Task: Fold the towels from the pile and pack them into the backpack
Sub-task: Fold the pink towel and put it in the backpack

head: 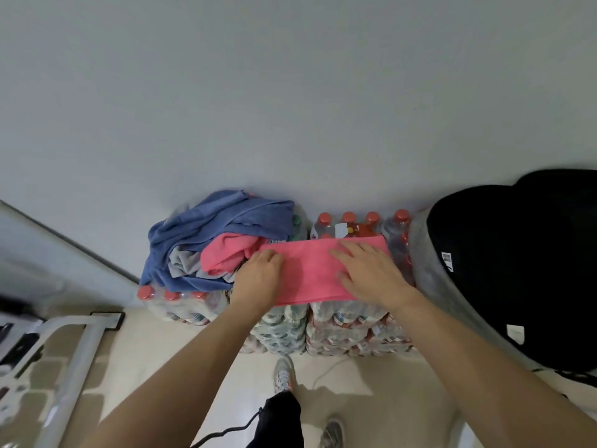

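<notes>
A pink towel (310, 270) lies folded into a flat strip on top of stacked bottle packs (323, 324). My left hand (258, 276) rests on its left end with the fingers curled at the edge; whether they pinch the cloth cannot be seen. With fingers spread, my right hand (371, 270) presses flat on the right half. To the left sits the pile of towels (213, 240): a blue one on top, another pink one (226, 253) and a grey one under it. The black backpack (517, 270) stands at the right, touching the packs.
A grey-white wall rises right behind the packs. Red-capped bottles (349, 221) stick up behind the towel. A white metal frame (74, 350) stands on the tiled floor at the lower left. My shoes (284, 373) and a black cord are on the floor below.
</notes>
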A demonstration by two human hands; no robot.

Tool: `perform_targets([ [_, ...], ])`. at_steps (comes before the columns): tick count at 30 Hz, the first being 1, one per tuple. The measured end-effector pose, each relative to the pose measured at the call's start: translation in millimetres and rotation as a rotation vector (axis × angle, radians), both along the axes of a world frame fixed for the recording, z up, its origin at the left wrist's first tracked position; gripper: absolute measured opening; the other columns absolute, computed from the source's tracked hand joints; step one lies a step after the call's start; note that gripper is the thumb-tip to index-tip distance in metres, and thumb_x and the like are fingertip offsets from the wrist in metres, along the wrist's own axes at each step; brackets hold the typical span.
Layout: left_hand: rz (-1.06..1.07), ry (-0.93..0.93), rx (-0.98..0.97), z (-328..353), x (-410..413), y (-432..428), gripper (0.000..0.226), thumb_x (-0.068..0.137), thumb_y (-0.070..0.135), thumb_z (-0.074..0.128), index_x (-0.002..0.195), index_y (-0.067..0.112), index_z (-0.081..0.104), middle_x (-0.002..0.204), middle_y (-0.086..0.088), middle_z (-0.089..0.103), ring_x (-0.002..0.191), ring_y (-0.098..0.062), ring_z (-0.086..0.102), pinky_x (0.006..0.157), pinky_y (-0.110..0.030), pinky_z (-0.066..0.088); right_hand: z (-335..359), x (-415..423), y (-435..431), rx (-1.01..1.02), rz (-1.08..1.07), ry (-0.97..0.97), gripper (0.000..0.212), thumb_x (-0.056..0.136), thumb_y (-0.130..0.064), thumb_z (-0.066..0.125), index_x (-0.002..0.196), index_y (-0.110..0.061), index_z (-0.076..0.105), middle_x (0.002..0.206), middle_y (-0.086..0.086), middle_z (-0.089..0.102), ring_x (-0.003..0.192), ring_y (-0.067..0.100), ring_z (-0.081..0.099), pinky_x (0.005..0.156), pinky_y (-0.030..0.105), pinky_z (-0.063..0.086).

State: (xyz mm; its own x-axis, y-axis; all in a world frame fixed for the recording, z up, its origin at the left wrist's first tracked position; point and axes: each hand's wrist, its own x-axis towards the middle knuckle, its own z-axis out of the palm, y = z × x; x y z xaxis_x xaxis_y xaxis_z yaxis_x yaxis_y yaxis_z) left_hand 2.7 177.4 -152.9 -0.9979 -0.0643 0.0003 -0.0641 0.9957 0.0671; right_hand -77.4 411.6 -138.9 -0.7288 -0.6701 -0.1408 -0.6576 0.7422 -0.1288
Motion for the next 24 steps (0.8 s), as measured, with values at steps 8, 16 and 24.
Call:
perform_targets([
  [8, 0.034, -0.13, -0.088, -11, -46, 3, 0.032, 0.096, 0.01, 0.042, 0.128, 0.013, 0.047, 0.12, -0.011, 0.054, 0.108, -0.032, 0.055, 0.087, -0.043, 0.046, -48, -25, 1, 0.193, 0.068, -0.142, 0.083, 0.089, -0.078, 0.011, 0.152, -0.035, -0.022, 0.16, -0.001, -0.027, 0.15, 0.02, -0.019, 0.123, 0.048, -0.003],
  [16, 0.167, -0.219, -0.072, 9, -43, -9, 0.023, 0.087, 0.026, 0.054, 0.102, 0.011, 0.063, 0.11, -0.012, 0.059, 0.104, -0.033, 0.052, 0.085, -0.041, 0.044, -53, -22, 5, 0.157, 0.071, -0.118, 0.087, 0.081, -0.084, 0.007, 0.146, -0.039, -0.028, 0.16, 0.001, -0.029, 0.149, 0.022, -0.023, 0.122, 0.047, -0.008],
  [24, 0.406, -0.044, 0.552, 50, -39, -13, 0.016, 0.091, 0.028, 0.06, 0.098, 0.014, 0.058, 0.083, 0.003, 0.06, 0.08, -0.02, 0.056, 0.067, -0.03, 0.037, -51, -20, -4, 0.126, 0.063, -0.071, 0.091, 0.08, -0.087, 0.01, 0.15, -0.04, -0.024, 0.162, 0.005, -0.023, 0.151, 0.027, -0.015, 0.121, 0.049, -0.007],
])
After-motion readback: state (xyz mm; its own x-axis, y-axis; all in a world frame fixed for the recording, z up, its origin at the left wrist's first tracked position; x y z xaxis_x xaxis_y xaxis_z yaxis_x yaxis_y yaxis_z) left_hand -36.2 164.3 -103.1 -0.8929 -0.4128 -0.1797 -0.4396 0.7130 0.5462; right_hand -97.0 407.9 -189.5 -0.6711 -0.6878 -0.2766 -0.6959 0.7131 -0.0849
